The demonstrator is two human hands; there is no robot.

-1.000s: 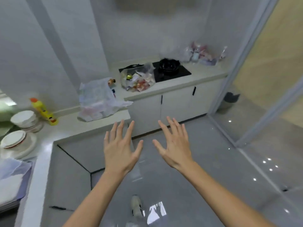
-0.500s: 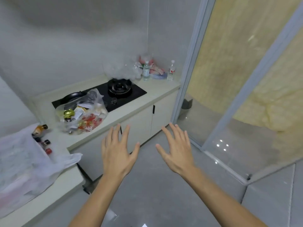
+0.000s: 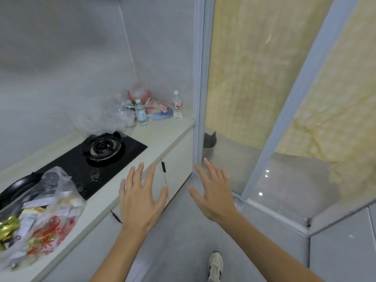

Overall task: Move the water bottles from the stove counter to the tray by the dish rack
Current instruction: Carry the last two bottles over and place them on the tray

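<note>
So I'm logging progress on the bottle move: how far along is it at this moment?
Nothing looks done: two water bottles, the green-capped bottle and the white-capped bottle, stand on the stove counter in the far corner. Nothing is in hand: the left hand and right hand are spread open and empty. Both bottles remain to be carried; the tray and dish rack are out of view.

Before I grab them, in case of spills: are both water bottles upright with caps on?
Yes. Both bottles stand upright on the counter, each with a white cap on.
</note>
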